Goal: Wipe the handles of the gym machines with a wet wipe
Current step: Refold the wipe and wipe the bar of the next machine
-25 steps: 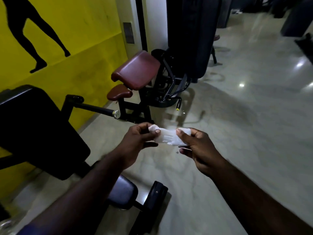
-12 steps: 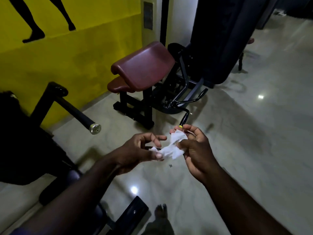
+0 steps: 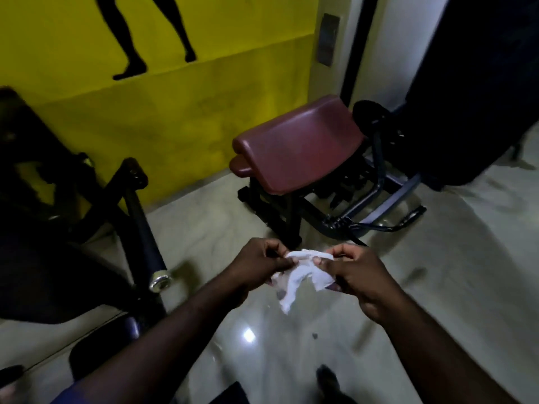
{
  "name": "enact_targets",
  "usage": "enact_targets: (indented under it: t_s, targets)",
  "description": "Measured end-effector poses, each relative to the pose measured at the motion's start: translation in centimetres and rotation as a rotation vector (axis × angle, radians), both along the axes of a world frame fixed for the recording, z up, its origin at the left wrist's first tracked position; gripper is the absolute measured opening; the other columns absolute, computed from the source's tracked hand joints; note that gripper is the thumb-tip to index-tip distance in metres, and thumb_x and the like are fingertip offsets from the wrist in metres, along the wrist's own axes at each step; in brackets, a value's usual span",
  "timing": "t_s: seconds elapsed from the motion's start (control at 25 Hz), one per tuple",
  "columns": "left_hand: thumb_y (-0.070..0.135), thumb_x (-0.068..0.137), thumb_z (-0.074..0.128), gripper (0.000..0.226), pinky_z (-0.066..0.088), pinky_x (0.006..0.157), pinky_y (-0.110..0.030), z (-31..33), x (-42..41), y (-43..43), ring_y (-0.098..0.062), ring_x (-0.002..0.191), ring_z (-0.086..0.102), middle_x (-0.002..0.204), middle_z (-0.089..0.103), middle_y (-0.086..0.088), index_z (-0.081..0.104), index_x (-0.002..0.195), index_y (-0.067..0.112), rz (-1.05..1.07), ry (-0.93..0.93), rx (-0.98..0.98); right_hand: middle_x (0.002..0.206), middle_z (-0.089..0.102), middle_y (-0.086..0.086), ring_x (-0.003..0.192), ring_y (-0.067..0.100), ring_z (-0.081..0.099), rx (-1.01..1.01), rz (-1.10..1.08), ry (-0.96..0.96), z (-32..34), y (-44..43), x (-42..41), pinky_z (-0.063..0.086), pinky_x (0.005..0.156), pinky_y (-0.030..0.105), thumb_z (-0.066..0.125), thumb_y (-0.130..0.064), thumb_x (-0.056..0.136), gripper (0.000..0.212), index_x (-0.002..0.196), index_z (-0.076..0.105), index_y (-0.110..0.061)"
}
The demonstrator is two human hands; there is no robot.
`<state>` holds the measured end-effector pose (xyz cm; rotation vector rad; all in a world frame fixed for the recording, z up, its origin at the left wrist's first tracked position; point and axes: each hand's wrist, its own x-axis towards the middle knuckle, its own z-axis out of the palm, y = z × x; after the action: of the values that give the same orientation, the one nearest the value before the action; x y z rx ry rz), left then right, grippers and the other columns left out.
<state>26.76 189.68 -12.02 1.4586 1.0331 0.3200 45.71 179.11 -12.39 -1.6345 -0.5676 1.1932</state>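
Observation:
A crumpled white wet wipe (image 3: 300,275) hangs between both hands in front of me, above the floor. My left hand (image 3: 259,265) pinches its left edge and my right hand (image 3: 354,275) pinches its right side. A black bar handle with a chrome end cap (image 3: 143,234) slopes down from a machine on my left, its cap close to my left forearm. A curl machine with a maroon arm pad (image 3: 300,144) stands ahead; its dark curved handle bar (image 3: 388,225) lies low on the right, just beyond my hands.
A yellow wall (image 3: 163,112) with a black silhouette runs behind the machines. A large black machine (image 3: 35,217) fills the left, with a dark roller pad (image 3: 102,342) below it. A tall black weight-stack cover (image 3: 478,83) rises at upper right. Pale glossy floor (image 3: 437,287) spreads right.
I have come closer to the maroon curl machine and the view has tipped down. The wipe is spread wider between my hands, and the black bar now lies close beside my left arm.

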Motion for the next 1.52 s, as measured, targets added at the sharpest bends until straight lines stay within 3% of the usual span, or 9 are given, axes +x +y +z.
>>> enact_targets:
  t_s: [0.28, 0.44, 0.56, 0.72, 0.92, 1.08, 1.2, 1.32, 1.52]
  targets:
    - [0.01, 0.094, 0.067, 0.005, 0.059, 0.062, -0.033, 3.6, 0.9, 4.5, -0.018, 0.062, 0.066, 0.078, 0.07, -0.01, 0.072, 0.097, 0.01, 0.722, -0.163, -0.266, 0.1, 0.066, -0.01, 0.093, 0.008, 0.065, 0.796, 0.596, -0.741, 0.2, 11.3, -1.1, 0.052, 0.082, 0.025, 0.062, 0.015, 0.072, 0.045, 0.103, 0.065, -0.019]
    - [0.008, 0.093, 0.059, 0.016, 0.061, 0.063, -0.031, 4.7, -1.3, 3.4, -0.018, 0.059, 0.069, 0.073, 0.072, -0.008, 0.073, 0.091, 0.003, 0.986, -0.486, -0.377, 0.126, 0.057, -0.017, 0.116, 0.008, 0.066, 0.849, 0.952, -0.484, 0.6, 14.3, -1.1, 0.055, 0.092, 0.025, 0.062, 0.015, 0.072, 0.071, 0.128, 0.044, -0.025]
    - [-0.01, 0.091, 0.062, 0.009, 0.051, 0.049, -0.018, 4.2, -3.3, 1.4, -0.007, 0.044, 0.058, 0.068, 0.069, -0.01, 0.069, 0.09, -0.005, 1.112, -0.438, -0.202, 0.114, 0.064, -0.011, 0.102, 0.015, 0.074, 0.73, 0.862, -0.137, 0.9, 16.6, -4.4, 0.06, 0.082, 0.028, 0.06, 0.015, 0.086, 0.053, 0.118, 0.046, -0.026]
    - [-0.01, 0.085, 0.072, 0.015, 0.055, 0.057, -0.024, 3.5, -7.1, -0.6, -0.02, 0.066, 0.066, 0.08, 0.068, -0.017, 0.068, 0.092, 0.003, 1.195, -0.438, -0.08, 0.109, 0.074, -0.003, 0.101, 0.012, 0.07, 0.464, 1.239, -0.113, 0.9, 20.3, -8.9, 0.056, 0.083, 0.026, 0.084, -0.03, 0.084, 0.03, 0.111, 0.071, -0.024]
    - [-0.004, 0.074, 0.086, 0.025, 0.054, 0.06, -0.02, 1.3, -11.4, -2.1, -0.016, 0.07, 0.068, 0.083, 0.075, -0.018, 0.074, 0.095, -0.009, 1.368, -0.266, 0.051, 0.074, 0.071, 0.007, 0.068, 0.013, 0.061, 0.49, 1.426, -0.182, 0.6, 22.7, -14.3, 0.046, 0.064, 0.034, 0.092, -0.022, 0.075, 0.025, 0.075, 0.072, -0.008]
    - [-0.001, 0.077, 0.087, 0.02, 0.051, 0.059, -0.029, -3.5, -13.5, -3.1, -0.017, 0.065, 0.064, 0.083, 0.076, -0.014, 0.077, 0.093, 0.007, 1.672, -0.202, 0.0, 0.071, 0.07, -0.011, 0.062, 0.003, 0.061, 0.509, 1.255, -0.352, -0.7, 25.8, -17.7, 0.047, 0.06, 0.022, 0.09, -0.023, 0.077, 0.022, 0.088, 0.071, -0.022]
    - [-0.005, 0.087, 0.074, 0.015, 0.057, 0.069, -0.03, -6.8, -12.5, -3.8, -0.02, 0.074, 0.066, 0.09, 0.075, -0.017, 0.075, 0.095, 0.008, 1.909, -0.179, -0.061, 0.097, 0.078, -0.015, 0.087, -0.007, 0.07, 0.778, 1.184, -0.485, -1.2, 26.9, -21.3, 0.054, 0.078, 0.014, 0.079, -0.024, 0.09, 0.024, 0.113, 0.076, -0.03]
    - [-0.001, 0.095, 0.066, 0.006, 0.059, 0.074, -0.033, -8.6, -11.4, -3.2, -0.02, 0.074, 0.069, 0.086, 0.073, -0.016, 0.07, 0.096, 0.003, 2.072, -0.248, -0.103, 0.111, 0.075, -0.016, 0.106, 0.0, 0.067, 1.175, 1.786, -0.495, -3.6, 26.1, -23.9, 0.053, 0.095, 0.025, 0.068, -0.008, 0.09, 0.025, 0.106, 0.079, -0.024]
    - [0.009, 0.098, 0.064, 0.007, 0.06, 0.077, -0.037, -9.2, -10.9, -2.0, -0.015, 0.072, 0.071, 0.085, 0.075, -0.01, 0.07, 0.094, 0.009, 2.368, -0.288, -0.121, 0.086, 0.059, -0.001, 0.088, 0.026, 0.057, 1.925, 2.383, -0.877, -7.0, 28.3, -26.8, 0.046, 0.073, 0.041, 0.056, -0.02, 0.085, 0.007, 0.081, 0.062, -0.02]
